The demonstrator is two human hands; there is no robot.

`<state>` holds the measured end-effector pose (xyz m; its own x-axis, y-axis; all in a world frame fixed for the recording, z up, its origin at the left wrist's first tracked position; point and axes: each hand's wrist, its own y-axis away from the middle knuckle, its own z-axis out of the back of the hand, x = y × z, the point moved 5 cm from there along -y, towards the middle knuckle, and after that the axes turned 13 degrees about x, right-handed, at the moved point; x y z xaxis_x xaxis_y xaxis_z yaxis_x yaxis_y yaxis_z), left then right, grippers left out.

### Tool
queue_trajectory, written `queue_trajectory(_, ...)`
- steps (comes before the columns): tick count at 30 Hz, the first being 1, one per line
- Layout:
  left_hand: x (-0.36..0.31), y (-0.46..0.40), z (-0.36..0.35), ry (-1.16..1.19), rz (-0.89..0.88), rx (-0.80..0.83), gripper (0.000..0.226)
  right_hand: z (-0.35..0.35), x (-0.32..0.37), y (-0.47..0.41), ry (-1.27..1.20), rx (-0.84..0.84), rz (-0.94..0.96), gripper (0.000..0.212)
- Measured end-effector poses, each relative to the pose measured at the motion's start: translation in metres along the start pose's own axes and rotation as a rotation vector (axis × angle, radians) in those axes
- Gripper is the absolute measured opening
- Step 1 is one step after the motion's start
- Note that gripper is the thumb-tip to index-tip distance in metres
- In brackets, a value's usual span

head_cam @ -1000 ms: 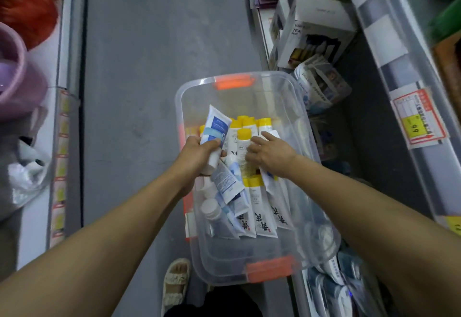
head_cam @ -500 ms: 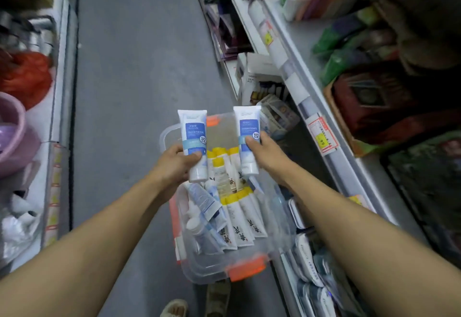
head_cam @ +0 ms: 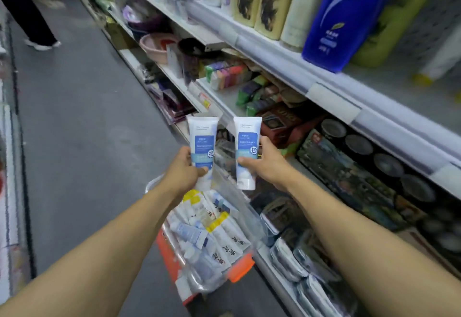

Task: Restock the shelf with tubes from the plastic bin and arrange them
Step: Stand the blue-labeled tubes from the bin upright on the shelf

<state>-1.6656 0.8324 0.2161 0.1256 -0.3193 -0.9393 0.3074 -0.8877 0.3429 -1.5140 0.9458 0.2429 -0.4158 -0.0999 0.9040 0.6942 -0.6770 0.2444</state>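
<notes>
Two white-and-blue tubes at frame centre, one clamped in each hand: left tube (head_cam: 201, 146) in left hand (head_cam: 183, 173), right tube (head_cam: 247, 151) in right hand (head_cam: 265, 164). Each label shows "控"; bin (head_cam: 239, 270) below.

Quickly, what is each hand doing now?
Left hand: closed on a blue-and-white tube.
Right hand: closed on a second identical tube.

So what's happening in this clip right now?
A person stands in a shop aisle restocking. The left hand holds one white-and-blue tube and the right hand holds a matching tube, both upright with caps down, raised above the clear plastic bin. The bin, with orange latches, holds more tubes. Neither held tube has reached the shelves on the right yet.
</notes>
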Motion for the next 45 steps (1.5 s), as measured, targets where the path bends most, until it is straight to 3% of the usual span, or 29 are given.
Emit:
queue_trajectory(15,-0.094,0.111,-0.128,-0.365,-0.281,0.421,0.034,0.073,0.061,0.235,0.141,-0.539,0.01,0.043)
queue_trajectory(20,-0.119,0.141,-0.198,-0.493,-0.398,0.53,0.034,0.113,0.057,0.316,0.119,-0.739,-0.031,0.042)
queue_trajectory(29,-0.146,0.191,-0.351,-0.51,-0.514,0.749,0.033,0.195,0.024,0.453,0.112,-1.08,-0.091,0.044)
queue_trajectory(39,-0.175,0.214,-0.539,-0.512,-0.633,0.852,0.03,0.315,-0.03,0.557,0.028,-1.315,-0.135,0.04)
queue_trajectory(45,-0.174,0.19,-0.638,-0.628,-0.679,0.727,0.052,0.388,-0.071,0.574,-0.083,-1.382,-0.145,0.028)
